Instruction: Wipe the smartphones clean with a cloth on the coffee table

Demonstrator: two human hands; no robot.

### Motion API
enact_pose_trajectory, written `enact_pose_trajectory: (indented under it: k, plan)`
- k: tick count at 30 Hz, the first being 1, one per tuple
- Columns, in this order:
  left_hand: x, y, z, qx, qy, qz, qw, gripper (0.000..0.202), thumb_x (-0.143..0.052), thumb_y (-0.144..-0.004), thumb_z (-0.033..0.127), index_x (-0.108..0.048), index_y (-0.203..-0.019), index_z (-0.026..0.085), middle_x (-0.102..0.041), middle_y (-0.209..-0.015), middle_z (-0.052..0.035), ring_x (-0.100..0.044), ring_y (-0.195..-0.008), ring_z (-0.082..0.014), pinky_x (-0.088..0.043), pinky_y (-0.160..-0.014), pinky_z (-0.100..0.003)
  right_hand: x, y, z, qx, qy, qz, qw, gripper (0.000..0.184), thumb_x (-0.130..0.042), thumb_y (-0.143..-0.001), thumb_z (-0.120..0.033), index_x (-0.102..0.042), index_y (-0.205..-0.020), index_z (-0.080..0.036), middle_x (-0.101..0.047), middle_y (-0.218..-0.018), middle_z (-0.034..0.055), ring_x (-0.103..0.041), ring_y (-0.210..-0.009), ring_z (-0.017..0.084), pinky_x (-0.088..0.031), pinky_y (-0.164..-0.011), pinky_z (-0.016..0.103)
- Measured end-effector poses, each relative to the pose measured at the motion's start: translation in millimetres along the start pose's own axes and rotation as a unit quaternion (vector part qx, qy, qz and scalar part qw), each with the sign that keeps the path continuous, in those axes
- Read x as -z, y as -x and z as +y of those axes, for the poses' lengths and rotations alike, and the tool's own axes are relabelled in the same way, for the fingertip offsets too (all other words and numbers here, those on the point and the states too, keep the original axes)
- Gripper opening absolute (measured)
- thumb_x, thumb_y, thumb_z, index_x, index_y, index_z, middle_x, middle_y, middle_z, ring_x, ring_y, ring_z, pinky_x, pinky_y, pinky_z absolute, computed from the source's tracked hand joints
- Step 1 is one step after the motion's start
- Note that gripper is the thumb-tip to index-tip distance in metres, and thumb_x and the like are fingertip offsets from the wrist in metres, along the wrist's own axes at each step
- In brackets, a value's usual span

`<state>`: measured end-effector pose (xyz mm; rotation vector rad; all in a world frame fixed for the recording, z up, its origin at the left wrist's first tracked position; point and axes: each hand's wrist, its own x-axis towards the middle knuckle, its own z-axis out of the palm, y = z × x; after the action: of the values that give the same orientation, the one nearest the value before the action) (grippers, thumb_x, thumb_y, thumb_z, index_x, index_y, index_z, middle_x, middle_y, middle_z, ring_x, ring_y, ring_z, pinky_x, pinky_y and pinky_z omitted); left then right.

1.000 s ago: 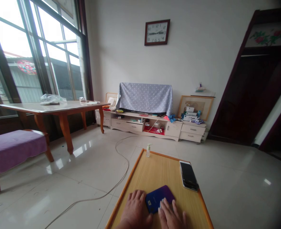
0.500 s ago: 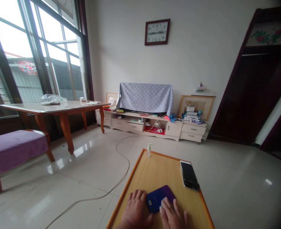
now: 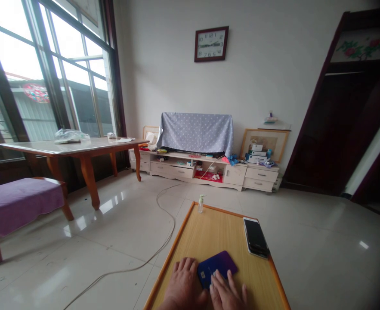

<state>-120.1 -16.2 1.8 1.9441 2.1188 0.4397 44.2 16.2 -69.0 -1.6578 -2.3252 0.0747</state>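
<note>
A blue-purple smartphone (image 3: 223, 260) lies back side up on the wooden tabletop (image 3: 209, 230), set at a slant. My left hand (image 3: 183, 280) rests flat along its left edge, fingers stretched forward and the thumb near its lower corner. Over the lower middle of the phone's back lie the fingertips of my right hand (image 3: 227, 292), its fingers extended and slightly spread. A small pale patch shows at those fingertips; I cannot tell what it is. The phone's lower edge is partly hidden by my right hand.
Dark-screened phones (image 3: 256, 237), seemingly stacked, lie near the tabletop's right edge. A small pump bottle (image 3: 201, 204) stands at its far left corner. A cable (image 3: 164, 245) runs over the tiled floor. Beyond are a low cabinet (image 3: 235, 175) and a larger table (image 3: 70, 148).
My right hand has slid a little to the left and down across the phone's back. The left hand and the phone stay in place.
</note>
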Motion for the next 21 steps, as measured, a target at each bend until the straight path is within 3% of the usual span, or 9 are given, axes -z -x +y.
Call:
enact_pose_trajectory:
  k: [5,12,21]
  plan:
    - [2.6,0.9,2.5,0.004,-0.008,-0.006,1.000,0.062,-0.053,-0.069,0.054,-0.055,-0.125,0.028,-0.055,-0.129,-0.0068,-0.045,-0.121,-0.0301,-0.026,-0.108,-0.041,6.3,-13.4,16.7,-0.013,-0.001,-0.048,0.999,0.046,-0.030,-0.097,-0.053,-0.056,-0.134,-0.043,-0.047,-0.146,-0.0037,-0.040,-0.137,0.034,-0.032,-0.106,0.068]
    - [0.1,-1.0,-2.2,-0.010,0.005,-0.002,1.000,0.064,-0.054,-0.069,0.061,-0.057,-0.123,0.027,-0.056,-0.129,-0.0065,-0.045,-0.121,-0.0285,-0.026,-0.108,-0.038,-18.8,0.2,-15.8,0.029,0.042,-0.007,0.999,0.043,-0.033,-0.097,-0.050,-0.061,-0.129,-0.043,-0.052,-0.142,-0.0027,-0.042,-0.136,0.035,-0.028,-0.109,0.068]
    - [-5.7,-0.3,-5.7,-0.012,0.001,0.019,1.000,0.062,-0.058,-0.067,0.056,-0.055,-0.122,0.029,-0.056,-0.125,-0.0054,-0.046,-0.119,-0.0287,-0.027,-0.108,-0.039,13.8,-21.5,30.0,-0.038,-0.030,-0.077,0.996,0.052,-0.021,-0.099,-0.053,-0.049,-0.141,-0.038,-0.038,-0.152,-0.0037,-0.029,-0.144,0.034,-0.022,-0.109,0.072]
